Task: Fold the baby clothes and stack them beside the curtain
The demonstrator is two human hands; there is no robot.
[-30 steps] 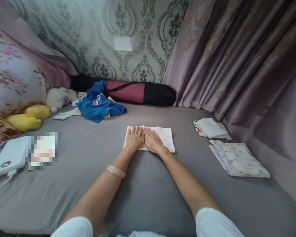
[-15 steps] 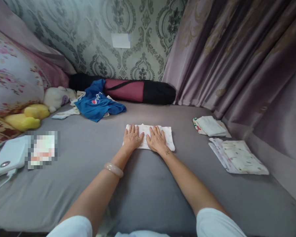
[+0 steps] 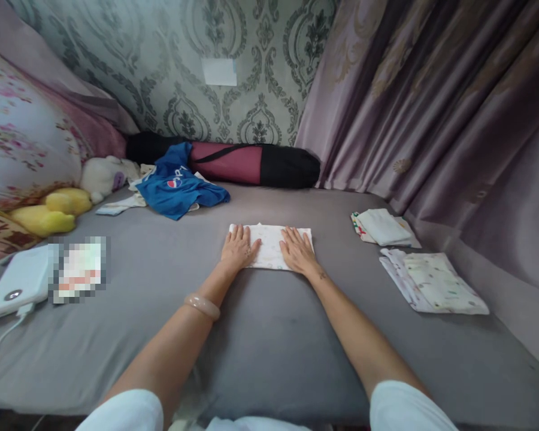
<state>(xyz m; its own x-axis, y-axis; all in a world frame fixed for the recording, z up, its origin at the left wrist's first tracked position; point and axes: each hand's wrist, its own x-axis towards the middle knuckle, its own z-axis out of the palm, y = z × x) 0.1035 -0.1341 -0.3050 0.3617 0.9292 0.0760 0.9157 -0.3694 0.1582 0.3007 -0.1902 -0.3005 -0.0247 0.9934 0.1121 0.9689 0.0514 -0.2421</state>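
A white folded cloth [image 3: 268, 246] with a faint print lies flat on the grey bed sheet [image 3: 269, 335] in the middle of the head view. My left hand [image 3: 239, 246] rests palm down on its left end, fingers spread. On the right end lies my right hand [image 3: 298, 250], also palm down with the fingers apart. The middle of the cloth shows between the two hands; parts of both ends are hidden under them.
Folded cloths lie at the right, a white one [image 3: 385, 227] behind a printed one [image 3: 444, 282]. A blue shirt [image 3: 175, 188] is heaped before a long black and red bag [image 3: 233, 163]. At the left are yellow plush [image 3: 45, 221] and a white power bank [image 3: 22, 281].
My right hand has slid right, from near the middle of the cloth to its right end. My left hand has shifted slightly left. The cloth's right end looks flatter and straighter.
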